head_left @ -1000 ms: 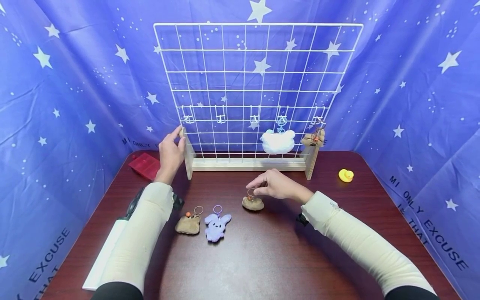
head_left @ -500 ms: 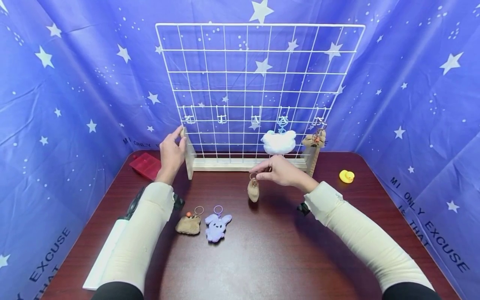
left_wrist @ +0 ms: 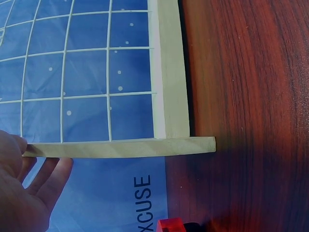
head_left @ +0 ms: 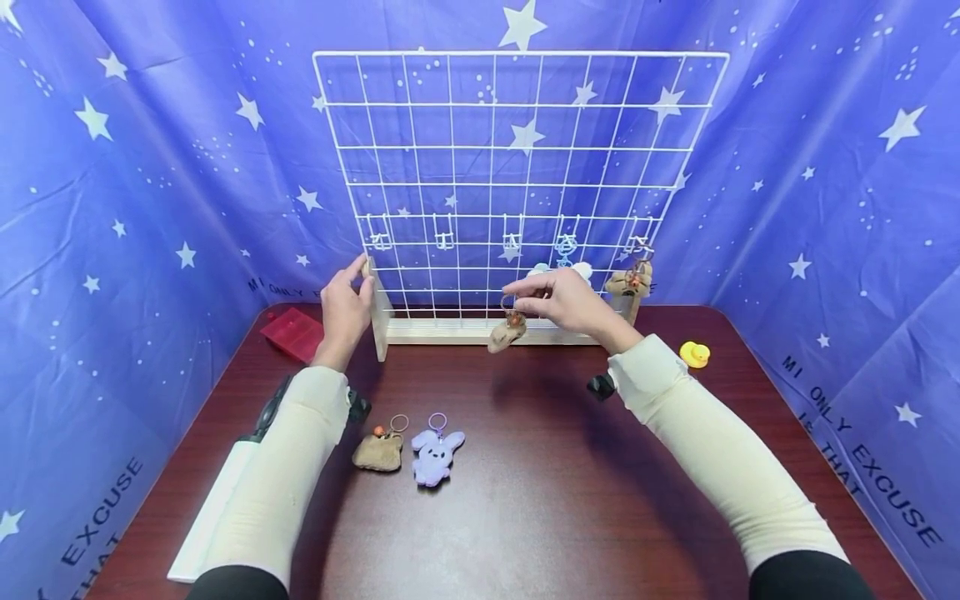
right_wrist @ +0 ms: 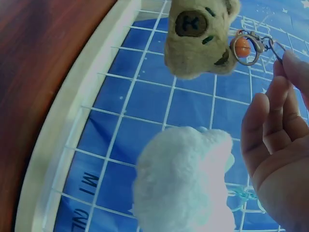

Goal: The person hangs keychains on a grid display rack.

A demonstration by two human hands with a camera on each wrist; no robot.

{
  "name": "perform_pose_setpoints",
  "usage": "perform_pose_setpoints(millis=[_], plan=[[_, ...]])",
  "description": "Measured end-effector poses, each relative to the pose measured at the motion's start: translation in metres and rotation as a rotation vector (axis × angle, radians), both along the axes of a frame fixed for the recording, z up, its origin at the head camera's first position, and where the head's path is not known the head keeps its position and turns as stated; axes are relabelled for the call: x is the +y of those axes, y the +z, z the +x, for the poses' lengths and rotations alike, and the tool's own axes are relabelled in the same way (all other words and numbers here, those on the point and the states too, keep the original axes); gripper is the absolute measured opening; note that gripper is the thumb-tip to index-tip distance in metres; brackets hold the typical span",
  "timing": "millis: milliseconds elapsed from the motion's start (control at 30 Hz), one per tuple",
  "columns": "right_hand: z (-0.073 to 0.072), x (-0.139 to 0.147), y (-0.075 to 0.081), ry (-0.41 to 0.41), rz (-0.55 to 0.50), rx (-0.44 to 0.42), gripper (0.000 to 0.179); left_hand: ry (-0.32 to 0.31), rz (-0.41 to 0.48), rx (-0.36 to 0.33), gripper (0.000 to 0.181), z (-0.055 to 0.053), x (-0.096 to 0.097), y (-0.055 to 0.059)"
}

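My right hand pinches the metal ring of a brown plush keychain, which dangles before the lower part of a white wire grid rack. In the right wrist view, this plush shows a stitched bear-like face and an orange bell. My left hand grips the top of the rack's left wooden post, thumb on one side and fingers on the other. Behind my right hand, a white plush keychain hangs from a hook, partly hidden in the head view. Another brown plush keychain hangs at the rack's right end.
Several clear hooks line the rack, among them a middle hook. On the table lie a brown plush keychain and a purple bunny keychain. A red box, a white flat object and a yellow duck sit near the sides.
My right hand has lifted the brown plush keychain off the table and carried it up and back toward the rack. My left hand has stayed on the post.
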State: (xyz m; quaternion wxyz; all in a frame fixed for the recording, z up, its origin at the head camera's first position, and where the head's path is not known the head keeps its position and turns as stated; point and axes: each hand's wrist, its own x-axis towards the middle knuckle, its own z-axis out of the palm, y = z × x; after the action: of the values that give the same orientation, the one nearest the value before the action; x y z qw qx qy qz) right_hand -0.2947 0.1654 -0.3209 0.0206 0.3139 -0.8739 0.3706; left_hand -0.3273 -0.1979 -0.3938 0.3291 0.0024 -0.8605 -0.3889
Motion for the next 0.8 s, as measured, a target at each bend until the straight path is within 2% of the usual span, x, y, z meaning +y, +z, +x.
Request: perform_pose_setpoints(millis=[167, 433, 633, 800], plan=[[-0.007, 0.0, 0.009, -0.072, -0.002, 0.013, 0.028, -0.006, 0.008, 0.001, 0.043, 0.001, 0.0, 0.001], [-0.018, -0.002, 0.016, -0.124, -0.082, 0.089, 0.028, 0.012, 0.006, 0.003, 0.043, 0.001, -0.002, -0.003], [-0.02, -0.006, 0.019, -0.199, -0.135, 0.101, 0.028, 0.007, -0.001, 0.01, 0.043, 0.0, -0.002, -0.003], [-0.021, -0.009, 0.02, -0.278, -0.138, 0.113, 0.027, -0.002, -0.002, 0.017, 0.043, -0.001, -0.001, -0.002]])
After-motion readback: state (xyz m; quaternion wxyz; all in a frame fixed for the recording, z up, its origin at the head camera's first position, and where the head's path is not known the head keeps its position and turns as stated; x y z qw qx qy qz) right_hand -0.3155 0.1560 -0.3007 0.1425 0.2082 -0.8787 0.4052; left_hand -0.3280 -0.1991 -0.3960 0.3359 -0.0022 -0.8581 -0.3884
